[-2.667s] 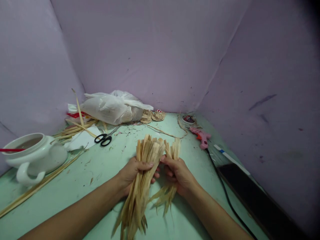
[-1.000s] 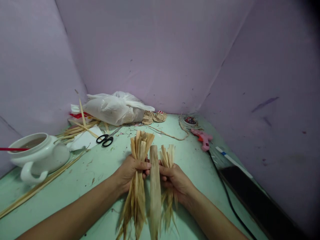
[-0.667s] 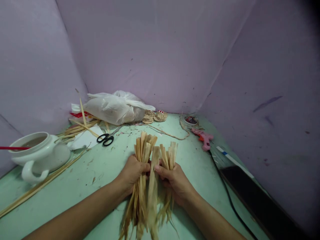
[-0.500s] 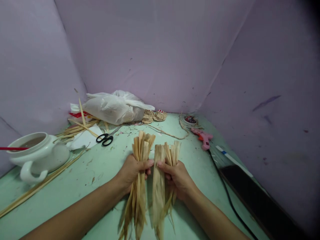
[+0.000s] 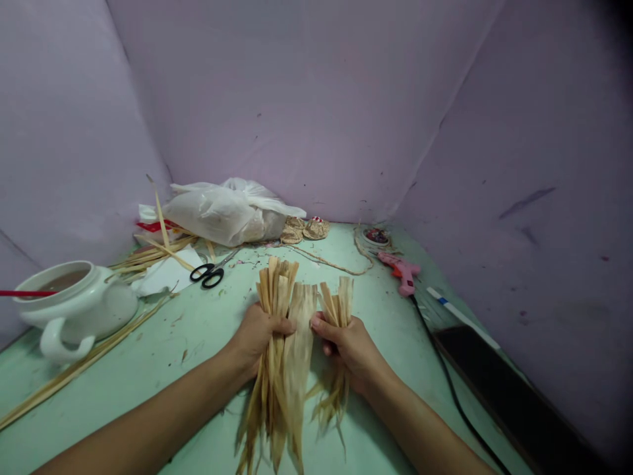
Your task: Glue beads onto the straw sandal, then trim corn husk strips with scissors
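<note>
My left hand (image 5: 262, 333) is closed round a thick bundle of dried leaf strips (image 5: 274, 382), pale tan and frayed at the lower ends. One broad flat strip (image 5: 299, 369) stands at the right side of that bundle, with my left thumb near its edge. My right hand (image 5: 346, 340) grips a smaller bunch of strips (image 5: 339, 307), whose tips stick up above the fingers and whose ragged ends hang below. A narrow gap separates the right thumb from the broad strip. Both bunches are held roughly upright over the pale green table.
Black-handled scissors (image 5: 210, 274), a white plastic bag (image 5: 222, 214) and woven pieces (image 5: 315, 229) lie toward the back. A white pot (image 5: 93, 303) stands at left by long strips (image 5: 89, 363). At right are a pink glue gun (image 5: 403, 272), its cord and a dark flat object (image 5: 499, 382).
The broad strip has passed from my right fingers to the left bundle. My left hand has shifted slightly left, and the right keeps the smaller bunch.
</note>
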`<state>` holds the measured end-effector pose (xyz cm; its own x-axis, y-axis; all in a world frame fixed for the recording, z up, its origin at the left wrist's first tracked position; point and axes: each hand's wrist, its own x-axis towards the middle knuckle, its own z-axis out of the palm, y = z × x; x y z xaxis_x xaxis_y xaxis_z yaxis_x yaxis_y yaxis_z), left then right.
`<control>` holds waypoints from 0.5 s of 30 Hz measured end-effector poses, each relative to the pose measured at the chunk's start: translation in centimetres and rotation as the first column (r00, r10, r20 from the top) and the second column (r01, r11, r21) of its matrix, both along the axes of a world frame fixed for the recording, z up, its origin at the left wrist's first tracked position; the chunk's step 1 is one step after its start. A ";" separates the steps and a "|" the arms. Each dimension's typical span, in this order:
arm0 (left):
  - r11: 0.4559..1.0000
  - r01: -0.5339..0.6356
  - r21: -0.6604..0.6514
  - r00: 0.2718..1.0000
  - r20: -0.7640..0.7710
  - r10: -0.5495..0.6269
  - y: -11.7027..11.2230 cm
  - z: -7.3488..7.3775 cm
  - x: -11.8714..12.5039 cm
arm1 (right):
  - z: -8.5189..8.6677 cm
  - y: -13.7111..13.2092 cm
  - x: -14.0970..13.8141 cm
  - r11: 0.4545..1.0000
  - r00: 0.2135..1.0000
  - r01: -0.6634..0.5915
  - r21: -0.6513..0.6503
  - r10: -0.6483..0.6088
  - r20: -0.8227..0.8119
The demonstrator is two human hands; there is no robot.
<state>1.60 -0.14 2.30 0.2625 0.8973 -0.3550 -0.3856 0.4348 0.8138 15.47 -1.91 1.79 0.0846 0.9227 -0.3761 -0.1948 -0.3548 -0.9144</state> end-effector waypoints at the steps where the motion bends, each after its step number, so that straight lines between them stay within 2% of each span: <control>1: 1.000 0.002 -0.005 1.000 0.011 -0.002 0.1 0.0 0.0 | -0.1 0.1 0.0 1.000 1.000 0.005 0.000 -0.005 -0.002; 4: 1.000 0.004 -0.003 1.000 0.007 -0.004 0.0 0.1 0.0 | -0.3 0.1 0.0 1.000 1.000 0.005 0.016 -0.005 0.000; 10: 0.998 0.046 0.033 0.999 -0.018 -0.045 -0.4 0.5 0.2 | -0.3 -0.3 -0.1 0.994 0.994 -0.100 0.052 0.097 0.044; 15: 0.991 0.117 0.066 0.993 0.004 -0.117 -0.6 0.5 0.4 | -0.2 -0.4 -0.4 0.986 0.990 -0.120 0.117 0.110 0.089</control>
<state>2.00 -0.73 2.81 0.3694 0.8816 -0.2939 -0.3418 0.4230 0.8392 15.06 -2.30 1.55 0.0015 0.9666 -0.2563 -0.0816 -0.2553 -0.9634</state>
